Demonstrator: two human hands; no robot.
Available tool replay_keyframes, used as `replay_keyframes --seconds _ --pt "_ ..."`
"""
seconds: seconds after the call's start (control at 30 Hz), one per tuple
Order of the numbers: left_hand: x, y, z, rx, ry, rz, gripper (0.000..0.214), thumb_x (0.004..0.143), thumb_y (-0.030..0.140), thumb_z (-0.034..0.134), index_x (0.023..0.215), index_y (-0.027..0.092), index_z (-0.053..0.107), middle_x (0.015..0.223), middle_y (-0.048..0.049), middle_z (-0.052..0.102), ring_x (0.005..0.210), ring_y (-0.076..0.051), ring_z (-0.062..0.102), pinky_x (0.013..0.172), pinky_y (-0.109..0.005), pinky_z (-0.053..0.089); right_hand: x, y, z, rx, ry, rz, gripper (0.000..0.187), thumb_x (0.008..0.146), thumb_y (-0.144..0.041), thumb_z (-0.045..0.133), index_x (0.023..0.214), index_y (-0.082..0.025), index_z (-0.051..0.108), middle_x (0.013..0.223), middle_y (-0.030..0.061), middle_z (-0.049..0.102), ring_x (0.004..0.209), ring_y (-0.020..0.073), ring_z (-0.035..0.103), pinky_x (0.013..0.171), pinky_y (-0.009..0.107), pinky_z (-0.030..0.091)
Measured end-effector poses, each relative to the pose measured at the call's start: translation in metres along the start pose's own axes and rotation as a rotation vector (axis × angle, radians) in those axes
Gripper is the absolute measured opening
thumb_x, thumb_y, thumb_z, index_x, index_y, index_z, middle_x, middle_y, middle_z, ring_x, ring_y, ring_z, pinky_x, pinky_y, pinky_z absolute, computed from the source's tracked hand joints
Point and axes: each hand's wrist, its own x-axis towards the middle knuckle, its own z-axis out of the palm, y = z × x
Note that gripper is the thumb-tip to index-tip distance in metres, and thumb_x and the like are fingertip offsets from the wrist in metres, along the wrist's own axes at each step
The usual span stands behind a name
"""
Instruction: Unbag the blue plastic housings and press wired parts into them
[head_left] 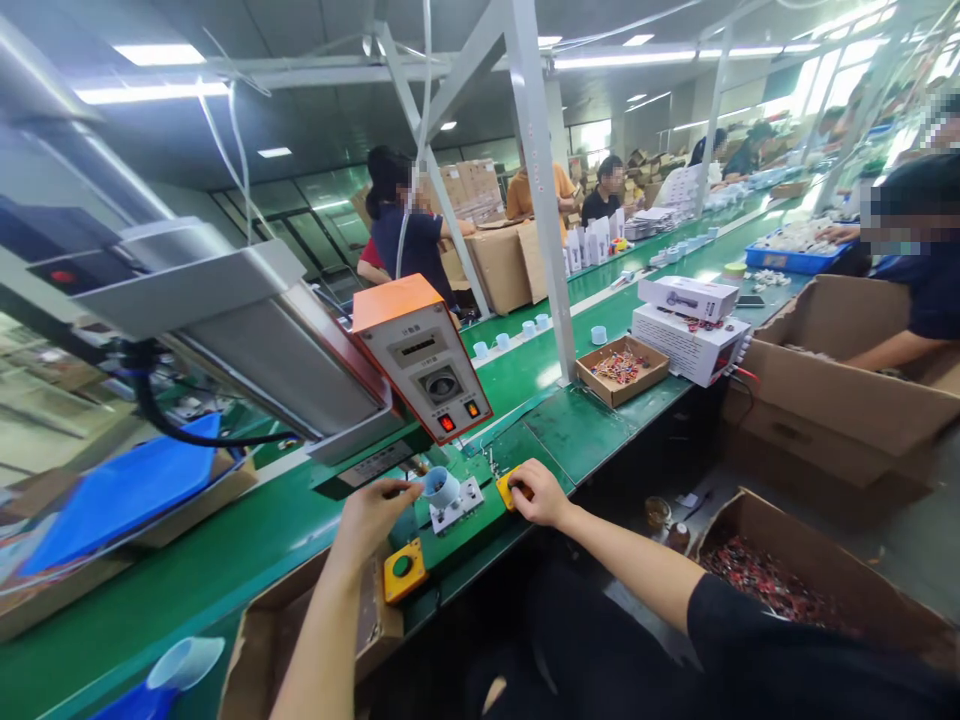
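The left hand [375,512] reaches in from the near left. Its thumb and forefinger are drawn narrow against the left side of a small pale-blue cup [441,486]. They touch the cup, but I cannot tell whether they actually pinch it. The cup stands upright on a white fixture plate [466,500] on the green desk [585,425], right under the press machine [247,340]. The machine's orange-topped control box [424,355] hangs just above and behind the cup.

The right hand [538,492] comes from the near right on a bare forearm with a black sleeve. It lies on top of a yellow button box [505,488] just right of the fixture plate. Its fingers are bent down over the box and it holds nothing. A second yellow box with a green button [405,570] sits at the desk's near edge, below the left hand and apart from it.

An open cardboard box [300,625] sits below the left forearm. To the near right a large carton of small red parts [780,585] stands on the floor. Farther right on the desk are a shallow cardboard tray of coloured parts [621,368] and, beside it, stacked white boxes [690,325]. More pale-blue cups [510,340] stand along the far side. Other people work at the far desks and at the right edge.
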Motion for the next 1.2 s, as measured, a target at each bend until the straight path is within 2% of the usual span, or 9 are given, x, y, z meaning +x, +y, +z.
replay_keyframes --seconds 0.13,0.27,0.63,0.73,0.83,0.87,0.97,1.07,1.2 --pt "0.009 0.014 0.004 0.049 -0.062 0.03 0.039 0.064 0.057 0.072 0.071 0.019 0.08 0.062 -0.0043 0.07 0.073 -0.027 0.067 0.067 -0.032 0.046 0.001 -0.001 -0.001 0.019 0.011 -0.015 0.007 0.089 -0.019 0.057 0.093 -0.021 0.064 0.086 0.0069 0.069 0.082 0.0216 0.062 0.077 0.037 0.055" --pt "0.012 0.02 0.01 0.03 -0.14 0.064 0.029 0.064 0.049 0.07 0.067 0.021 0.078 0.078 -0.0083 0.08 0.087 -0.032 0.074 0.076 -0.034 0.051 0.001 0.0 -0.001 0.022 0.015 -0.017 0.007 0.089 -0.019 0.058 0.093 -0.022 0.064 0.085 0.0067 0.068 0.082 0.0216 0.062 0.076 0.036 0.054" --pt "0.023 0.023 0.018 0.102 -0.142 0.085 0.02 0.073 0.04 0.067 0.066 0.022 0.071 0.085 -0.0104 0.082 0.092 -0.031 0.078 0.083 -0.033 0.053 0.001 -0.001 -0.001 0.003 0.016 -0.018 0.009 0.089 -0.018 0.058 0.094 -0.022 0.064 0.086 0.007 0.068 0.082 0.0219 0.062 0.076 0.036 0.055" --pt "0.006 -0.005 0.022 0.098 -0.055 0.119 0.041 0.087 0.053 0.057 0.091 0.02 0.082 0.096 -0.0118 0.083 0.1 -0.033 0.077 0.087 -0.035 0.054 0.002 -0.002 -0.002 -0.012 0.021 -0.039 0.009 0.089 -0.018 0.058 0.094 -0.021 0.064 0.085 0.0072 0.068 0.081 0.0217 0.062 0.075 0.036 0.054" --pt "-0.032 -0.062 0.037 0.138 0.227 0.054 0.059 0.1 0.055 0.038 0.125 0.019 0.078 0.109 -0.0123 0.082 0.101 -0.032 0.077 0.086 -0.038 0.057 0.002 0.0 0.001 -0.026 0.032 -0.08 0.01 0.087 -0.017 0.057 0.093 -0.022 0.064 0.083 0.0058 0.069 0.079 0.0206 0.061 0.076 0.036 0.054" --pt "-0.046 -0.083 0.045 0.217 0.254 0.024 0.06 0.101 0.055 0.037 0.131 0.02 0.076 0.115 -0.013 0.082 0.103 -0.033 0.077 0.085 -0.039 0.058 0.002 0.001 0.003 -0.03 0.035 -0.094 0.011 0.087 -0.017 0.057 0.092 -0.022 0.065 0.082 0.0049 0.069 0.077 0.0199 0.061 0.077 0.036 0.054" --pt "-0.077 -0.135 0.068 0.384 0.301 0.132 0.056 0.101 0.048 0.035 0.114 0.019 0.08 0.117 -0.014 0.081 0.113 -0.034 0.075 0.096 -0.043 0.059 0.001 0.004 0.007 -0.043 0.045 -0.116 0.011 0.089 -0.017 0.056 0.091 -0.022 0.066 0.08 0.0038 0.07 0.075 0.0187 0.06 0.078 0.036 0.054" --pt "-0.084 -0.15 0.084 0.515 0.334 0.35 0.05 0.1 0.043 0.038 0.101 0.018 0.081 0.109 -0.0159 0.082 0.114 -0.035 0.073 0.104 -0.046 0.057 -0.001 0.003 0.007 -0.063 0.043 -0.12 0.012 0.09 -0.019 0.057 0.09 -0.022 0.068 0.081 0.0045 0.07 0.077 0.0193 0.061 0.079 0.037 0.054" --pt "-0.063 -0.136 0.08 0.507 0.296 0.502 0.044 0.101 0.042 0.042 0.102 0.019 0.08 0.099 -0.0145 0.082 0.114 -0.034 0.073 0.102 -0.045 0.059 0.003 -0.002 0.003 -0.095 0.038 -0.138 0.012 0.089 -0.018 0.057 0.085 -0.022 0.067 0.076 0.004 0.068 0.075 0.019 0.061 0.079 0.037 0.056"
